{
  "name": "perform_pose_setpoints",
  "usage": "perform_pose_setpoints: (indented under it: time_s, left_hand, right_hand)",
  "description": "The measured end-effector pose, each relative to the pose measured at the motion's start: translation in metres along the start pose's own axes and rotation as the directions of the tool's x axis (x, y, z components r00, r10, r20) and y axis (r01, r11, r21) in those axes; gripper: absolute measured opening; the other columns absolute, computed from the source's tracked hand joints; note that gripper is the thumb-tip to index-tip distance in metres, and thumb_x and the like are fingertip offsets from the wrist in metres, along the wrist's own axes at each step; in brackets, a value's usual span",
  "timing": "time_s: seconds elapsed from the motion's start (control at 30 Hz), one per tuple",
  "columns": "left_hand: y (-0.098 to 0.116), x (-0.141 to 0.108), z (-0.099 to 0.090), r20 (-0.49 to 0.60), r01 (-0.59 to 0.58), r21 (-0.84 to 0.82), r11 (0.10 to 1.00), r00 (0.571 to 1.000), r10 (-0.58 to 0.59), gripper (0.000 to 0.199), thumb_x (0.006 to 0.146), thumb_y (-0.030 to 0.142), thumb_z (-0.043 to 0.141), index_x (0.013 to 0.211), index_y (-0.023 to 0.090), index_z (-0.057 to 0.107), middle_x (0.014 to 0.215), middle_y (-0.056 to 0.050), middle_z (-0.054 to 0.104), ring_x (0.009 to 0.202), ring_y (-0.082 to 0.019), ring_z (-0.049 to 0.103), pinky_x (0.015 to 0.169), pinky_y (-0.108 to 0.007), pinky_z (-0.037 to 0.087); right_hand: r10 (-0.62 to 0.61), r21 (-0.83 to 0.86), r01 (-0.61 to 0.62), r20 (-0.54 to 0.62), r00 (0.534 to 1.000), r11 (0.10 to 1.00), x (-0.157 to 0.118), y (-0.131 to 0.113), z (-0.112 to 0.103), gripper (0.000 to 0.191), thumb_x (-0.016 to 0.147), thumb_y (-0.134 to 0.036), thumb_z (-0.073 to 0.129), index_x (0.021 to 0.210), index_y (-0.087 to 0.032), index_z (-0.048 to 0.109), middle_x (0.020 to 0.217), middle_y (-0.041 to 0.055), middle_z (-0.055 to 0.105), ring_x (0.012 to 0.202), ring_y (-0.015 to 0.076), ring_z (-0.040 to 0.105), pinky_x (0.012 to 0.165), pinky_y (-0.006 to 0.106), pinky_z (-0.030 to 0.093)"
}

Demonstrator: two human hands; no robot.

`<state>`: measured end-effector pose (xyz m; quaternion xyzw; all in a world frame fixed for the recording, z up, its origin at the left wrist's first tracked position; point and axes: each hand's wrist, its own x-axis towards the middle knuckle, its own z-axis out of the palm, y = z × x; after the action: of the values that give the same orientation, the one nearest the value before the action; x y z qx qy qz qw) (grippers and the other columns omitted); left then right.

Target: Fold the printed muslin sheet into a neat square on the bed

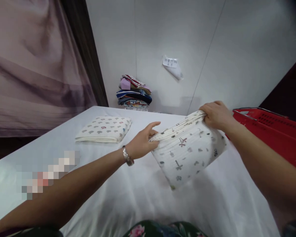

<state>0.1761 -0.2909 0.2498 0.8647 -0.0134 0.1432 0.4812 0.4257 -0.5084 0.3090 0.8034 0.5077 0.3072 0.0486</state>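
Note:
A folded white cloth (187, 151) with small leaf and flower prints hangs tilted above the white-covered surface, held along its upper folded edge. My left hand (144, 140), with a silver bracelet at the wrist, pinches its left corner between thumb and fingers, the index finger stretched out. At the upper right corner, my right hand (217, 115) is closed round the same cloth. To the left of my left hand, a second folded white cloth (103, 129) with grey fan-like prints lies flat.
The surface is a bed or table with a white sheet (138, 184). A red plastic basket (268, 131) stands at the right. Beyond the far edge is a stack of folded clothes (134, 92) by the wall. A pinkish curtain (37, 65) hangs at the left. Something blurred (49, 174) lies near my left forearm.

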Motion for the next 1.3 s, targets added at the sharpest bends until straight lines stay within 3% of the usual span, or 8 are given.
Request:
perform_pose_setpoints:
  time_s: [0.1, 0.2, 0.3, 0.43, 0.6, 0.9, 1.03, 1.3]
  left_hand:
    - [-0.038, 0.002, 0.017, 0.107, 0.293, -0.214, 0.932, 0.955, -0.276, 0.061, 0.072, 0.018, 0.05, 0.13, 0.016, 0.03, 0.091, -0.006, 0.063, 0.073, -0.014, 0.06, 0.061, -0.025, 0.047]
    - [-0.088, 0.002, 0.028, 0.078, 0.538, -0.117, 0.835, 0.843, -0.532, 0.053, 0.072, 0.018, 0.047, 0.124, 0.015, 0.038, 0.094, -0.007, 0.064, 0.075, -0.013, 0.061, 0.059, -0.024, 0.047]
    - [-0.127, -0.004, 0.032, -0.028, 0.613, 0.028, 0.79, 0.79, -0.612, 0.048, 0.072, 0.016, 0.045, 0.119, 0.013, 0.043, 0.088, -0.007, 0.066, 0.072, -0.014, 0.061, 0.057, -0.024, 0.046]
    - [-0.143, -0.016, 0.034, -0.101, 0.556, 0.137, 0.819, 0.831, -0.547, 0.051, 0.072, 0.016, 0.044, 0.123, 0.013, 0.041, 0.097, -0.01, 0.065, 0.076, -0.016, 0.061, 0.064, -0.027, 0.046]
    - [-0.14, -0.025, 0.042, -0.161, 0.4, 0.517, 0.757, 0.914, -0.373, 0.05, 0.079, 0.02, 0.039, 0.129, 0.014, 0.039, 0.098, -0.012, 0.065, 0.084, -0.022, 0.061, 0.07, -0.033, 0.044]
    - [-0.154, -0.031, 0.049, -0.183, 0.113, 0.621, 0.775, 0.983, 0.003, 0.05, 0.075, 0.008, 0.041, 0.123, 0.017, 0.042, 0.117, -0.01, 0.054, 0.105, -0.022, 0.049, 0.087, -0.037, 0.042]
    - [-0.158, -0.031, 0.051, -0.112, 0.093, 0.612, 0.785, 0.993, -0.03, 0.043, 0.074, 0.007, 0.04, 0.115, 0.016, 0.05, 0.112, -0.009, 0.055, 0.102, -0.022, 0.049, 0.084, -0.038, 0.044]
    - [-0.161, -0.033, 0.054, -0.116, 0.108, 0.603, 0.791, 0.992, -0.046, 0.044, 0.073, 0.005, 0.042, 0.114, 0.019, 0.05, 0.113, -0.007, 0.053, 0.103, -0.02, 0.047, 0.089, -0.036, 0.042]
  right_hand:
    - [-0.087, 0.065, 0.074, 0.242, 0.966, 0.995, 0.027, -0.018, 0.036, 0.024, 0.066, -0.012, 0.049, 0.087, -0.017, 0.059, 0.089, 0.0069, 0.065, 0.088, 0.0207, 0.055, 0.083, 0.034, 0.027]
    - [-0.104, 0.157, 0.033, 0.468, 0.878, 0.987, 0.046, -0.057, 0.09, 0.024, 0.067, -0.011, 0.052, 0.088, -0.016, 0.061, 0.097, 0.0104, 0.065, 0.091, 0.0224, 0.055, 0.081, 0.034, 0.029]
    - [-0.134, 0.203, 0.035, 0.499, 0.856, 0.978, 0.057, -0.097, 0.136, 0.021, 0.068, -0.01, 0.054, 0.086, -0.016, 0.062, 0.096, 0.0105, 0.066, 0.093, 0.0235, 0.055, 0.081, 0.034, 0.03]
    - [-0.125, 0.264, 0.001, 0.455, 0.882, 0.965, 0.064, -0.123, 0.172, 0.023, 0.072, -0.01, 0.051, 0.092, -0.015, 0.062, 0.103, 0.012, 0.063, 0.101, 0.0243, 0.051, 0.086, 0.035, 0.029]
    - [0.04, 0.333, -0.189, 0.408, 0.912, 0.924, 0.064, -0.118, 0.198, 0.036, 0.08, -0.015, 0.045, 0.114, -0.014, 0.055, 0.12, 0.0121, 0.056, 0.111, 0.0241, 0.046, 0.09, 0.035, 0.033]
    - [0.215, 0.463, -0.354, 0.327, 0.92, 0.812, 0.026, -0.124, 0.193, 0.035, 0.09, -0.028, 0.032, 0.116, -0.018, 0.053, 0.119, 0.0088, 0.057, 0.104, 0.0197, 0.053, 0.086, 0.031, 0.041]
    - [0.195, 0.52, -0.351, 0.33, 0.923, 0.779, 0.017, -0.138, 0.201, 0.03, 0.087, -0.028, 0.04, 0.111, -0.018, 0.056, 0.115, 0.0087, 0.058, 0.106, 0.0202, 0.051, 0.088, 0.031, 0.039]
    - [0.265, 0.443, -0.506, 0.499, 0.825, 0.741, 0.039, -0.113, 0.219, 0.022, 0.076, -0.027, 0.051, 0.088, -0.015, 0.065, 0.086, 0.0069, 0.066, 0.08, 0.0197, 0.058, 0.068, 0.025, 0.039]
